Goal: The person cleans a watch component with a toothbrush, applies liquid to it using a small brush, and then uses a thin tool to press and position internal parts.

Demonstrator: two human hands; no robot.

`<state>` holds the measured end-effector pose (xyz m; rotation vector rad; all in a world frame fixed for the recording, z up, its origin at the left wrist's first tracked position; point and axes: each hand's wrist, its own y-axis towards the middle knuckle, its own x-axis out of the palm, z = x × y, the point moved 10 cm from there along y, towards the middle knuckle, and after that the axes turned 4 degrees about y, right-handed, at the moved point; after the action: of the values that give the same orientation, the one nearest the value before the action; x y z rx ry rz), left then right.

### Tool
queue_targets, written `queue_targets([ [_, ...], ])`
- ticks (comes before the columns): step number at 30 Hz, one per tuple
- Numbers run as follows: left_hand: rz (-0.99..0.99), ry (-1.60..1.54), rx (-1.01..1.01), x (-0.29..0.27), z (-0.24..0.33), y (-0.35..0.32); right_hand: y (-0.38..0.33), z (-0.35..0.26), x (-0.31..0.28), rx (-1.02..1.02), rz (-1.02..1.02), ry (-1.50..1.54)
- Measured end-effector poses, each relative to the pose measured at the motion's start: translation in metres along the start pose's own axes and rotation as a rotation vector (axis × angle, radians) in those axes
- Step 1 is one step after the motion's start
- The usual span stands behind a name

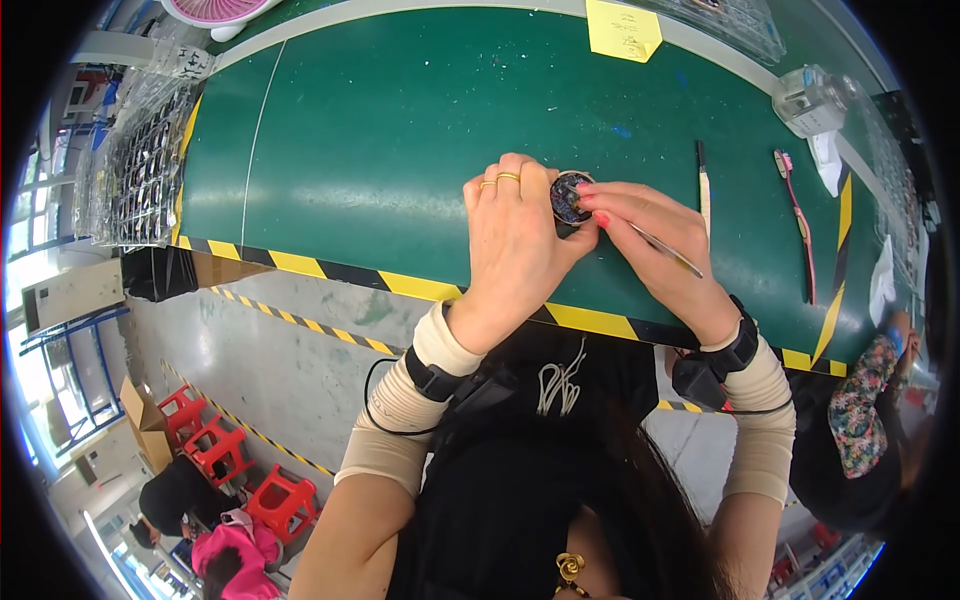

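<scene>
My left hand (515, 220), with rings on its fingers, is closed around a small round dark part (569, 198) with a pale rim, held just above the green table. In my right hand (665, 240), a slim silver metal tool (668, 250), shaped like tweezers, is pinched between thumb and fingers. Its back end points down to the right. The working tip is over the face of the round part, mostly hidden by my fingertips. Both hands meet at the part near the table's front edge.
Right of my hands lie a thin black-tipped stick (703, 185) and a pink toothbrush (797, 225). A clear jar (808, 100) stands at the far right, a yellow note (624, 30) at the back. Clear trays (140, 185) are stacked left. Another person's floral sleeve (862, 410) is at right.
</scene>
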<state>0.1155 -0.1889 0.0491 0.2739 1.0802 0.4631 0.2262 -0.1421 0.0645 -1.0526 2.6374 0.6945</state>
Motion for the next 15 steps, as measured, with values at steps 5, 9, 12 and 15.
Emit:
queue_targets([
  [5,0.006,-0.004,0.003,-0.0002,0.0004,-0.0004,-0.0007,0.0033,-0.0048,0.018,0.026,0.021],
  [9,0.009,-0.003,0.008,-0.0003,0.0008,0.0007,0.0021,0.0025,-0.0014,0.046,0.006,0.041],
  [12,0.005,0.002,0.005,-0.0008,0.0009,-0.0004,0.0014,0.0042,-0.0021,0.057,0.007,0.044],
  [15,0.004,0.003,0.0,-0.0003,0.0001,-0.0004,0.001,0.0069,-0.0067,0.065,0.039,0.041],
])
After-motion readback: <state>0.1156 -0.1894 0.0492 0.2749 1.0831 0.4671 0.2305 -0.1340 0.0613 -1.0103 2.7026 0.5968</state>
